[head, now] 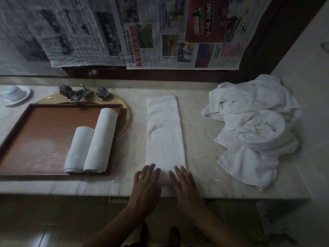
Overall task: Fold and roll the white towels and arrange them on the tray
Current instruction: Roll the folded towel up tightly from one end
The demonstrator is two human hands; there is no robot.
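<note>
Dim bathroom: pale marble bench [199,132] across mid-frame, newspaper sheets [142,32] hung over the wall along the top. Folded towel [164,132] lies centre frame as one long narrow strip running away from the person, near end at the bench's front edge. Left hand [146,184] and right hand [185,186] both lie flat on that near end, fingers straight, side by side with a gap between them, gripping nothing. A small bulge between the palms looks like the first turn of a roll, so I read the step as rolling. To do it well: keep both palms level and push evenly so the roll tracks straight up the strip; keep tension tight from the first turn; watch the side edges for telescoping; smooth the crease mid-strip before reaching it. Tray [35,122] sits lower left over the sink [127,118], below the tap [81,93]. Counts: one tray; two finished rolls on its right side, short roll [78,148] and long roll [100,139], touching and parallel; one strip in hand; one towel pile [252,129] at right, crumpled, several pieces, exact number not readable. One upturned cup [12,93] on a saucer, far left.
</note>
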